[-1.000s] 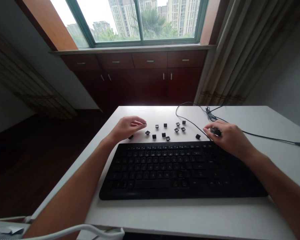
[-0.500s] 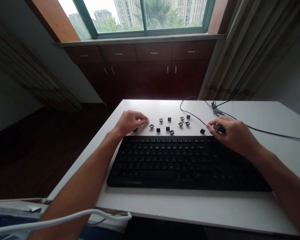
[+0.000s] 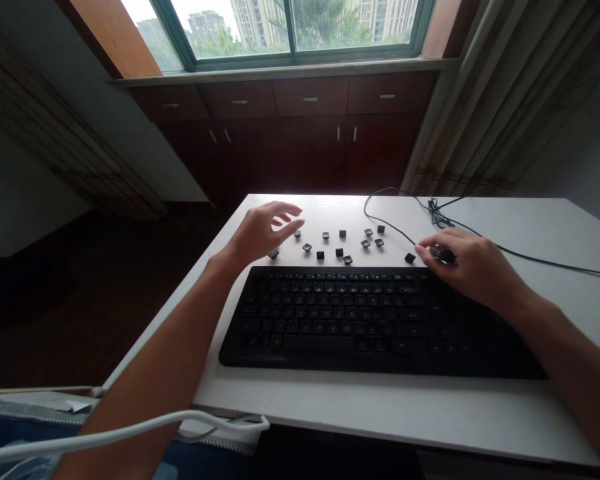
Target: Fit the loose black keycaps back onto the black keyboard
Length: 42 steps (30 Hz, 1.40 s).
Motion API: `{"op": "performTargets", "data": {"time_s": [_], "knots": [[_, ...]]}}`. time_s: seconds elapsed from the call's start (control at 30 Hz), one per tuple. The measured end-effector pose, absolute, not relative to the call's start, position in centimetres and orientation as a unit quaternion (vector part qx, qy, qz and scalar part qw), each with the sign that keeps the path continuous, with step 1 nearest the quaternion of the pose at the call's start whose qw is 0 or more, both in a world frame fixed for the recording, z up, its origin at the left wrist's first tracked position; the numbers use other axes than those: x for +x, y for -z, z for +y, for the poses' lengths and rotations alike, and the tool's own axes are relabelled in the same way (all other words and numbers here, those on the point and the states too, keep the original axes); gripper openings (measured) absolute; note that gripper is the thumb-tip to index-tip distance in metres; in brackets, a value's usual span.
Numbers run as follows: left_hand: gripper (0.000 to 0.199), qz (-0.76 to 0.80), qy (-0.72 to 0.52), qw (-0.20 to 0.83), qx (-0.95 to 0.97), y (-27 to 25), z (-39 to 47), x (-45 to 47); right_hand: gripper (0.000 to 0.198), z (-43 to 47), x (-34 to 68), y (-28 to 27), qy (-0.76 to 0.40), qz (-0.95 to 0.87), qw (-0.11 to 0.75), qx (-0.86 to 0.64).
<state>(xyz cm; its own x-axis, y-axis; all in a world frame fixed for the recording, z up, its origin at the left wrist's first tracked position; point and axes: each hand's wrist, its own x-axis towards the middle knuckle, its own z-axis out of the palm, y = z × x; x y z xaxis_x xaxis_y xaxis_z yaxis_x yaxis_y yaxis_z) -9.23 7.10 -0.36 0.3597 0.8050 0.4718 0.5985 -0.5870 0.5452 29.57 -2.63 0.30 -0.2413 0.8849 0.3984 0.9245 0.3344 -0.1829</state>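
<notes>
Just above the white table, my left hand (image 3: 264, 230) has its fingers apart and holds nothing. A small black keycap (image 3: 297, 234) lies by its fingertips, and another keycap (image 3: 273, 254) sits under the palm side. My right hand (image 3: 463, 259) is closed around a small dark object (image 3: 443, 253), mostly hidden by the fingers, so I cannot tell its kind. Left of that hand rests a single keycap (image 3: 410, 258). Below both hands lies a black keyboard (image 3: 320, 313), with gaps among its keys at the lower right of the letter block.
Several loose keycaps (image 3: 339, 253) are scattered behind the keyboard, some upturned. A thin black cable (image 3: 525, 257) runs across the white table (image 3: 380, 407), bundled at the back right. A white rod or tube (image 3: 145, 421) crosses the lower left. Cabinets (image 3: 310, 147) stand beyond.
My left hand has risen and its fingers have spread, leaving a keycap on the table near the fingertips. My right hand stays closed in about the same place. The view has shifted slightly.
</notes>
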Motion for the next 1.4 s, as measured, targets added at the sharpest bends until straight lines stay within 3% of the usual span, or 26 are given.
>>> {"op": "performTargets", "data": {"time_s": [0.2, 0.33, 0.8, 0.97, 1.4], "knots": [[0.022, 0.333, -0.309, 0.015, 0.891, -0.9, 4.7, -9.4, 0.024, -2.5, 29.8, -0.3, 0.036, -0.787, 0.209, -0.579], [0.024, 0.295, -0.324, -0.044, 0.898, -0.2, 3.3, -9.8, 0.027, -2.3, 29.9, -0.1, 0.018, -0.79, 0.202, -0.579], [0.033, 0.212, -0.287, -0.065, 0.932, 0.4, 0.0, -8.1, 0.041, -2.2, 28.5, -0.5, 0.007, -0.746, 0.146, -0.65], [0.031, 0.172, -0.288, -0.076, 0.939, 0.5, -0.4, -7.4, 0.038, -2.0, 28.2, -0.7, -0.002, -0.728, 0.126, -0.674], [0.036, 0.172, -0.292, -0.087, 0.937, 0.7, 0.0, -7.6, 0.042, -2.5, 31.6, -3.6, -0.069, -0.63, 0.32, -0.705]]}}
